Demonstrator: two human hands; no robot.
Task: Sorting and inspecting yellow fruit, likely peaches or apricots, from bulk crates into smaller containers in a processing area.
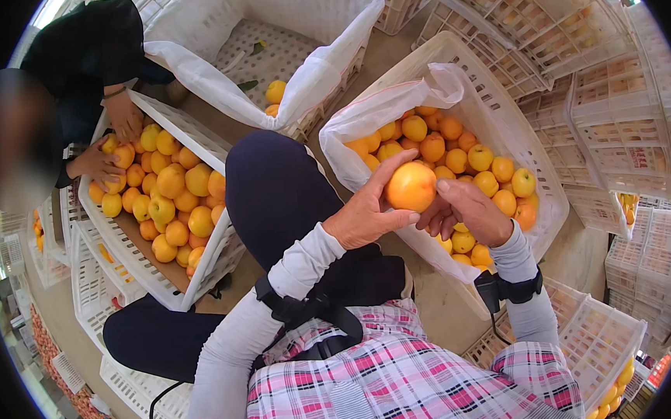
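My left hand [373, 207] grips a round orange-yellow fruit [411, 187] between its thumb and fingers, above the right-hand crate. Close against the fruit's right side is my right hand [468, 209], its thumb tip at the fruit and its fingers curled below; whether it bears any of the hold I cannot tell. Beneath both hands, a white plastic crate [500, 96] with a white liner [363, 111] holds many yellow and orange fruits [485, 182]. Another white crate [175, 124] of similar fruit stands to my left, beyond my knee.
At the upper left, another person's hands [96, 163] rest on fruit in the left crate. A lined crate [351, 10] ahead holds a few fruits and leaves. Stacked crates [614, 108] rise on the right, and another fruit-filled crate [601, 331] stands at the lower right.
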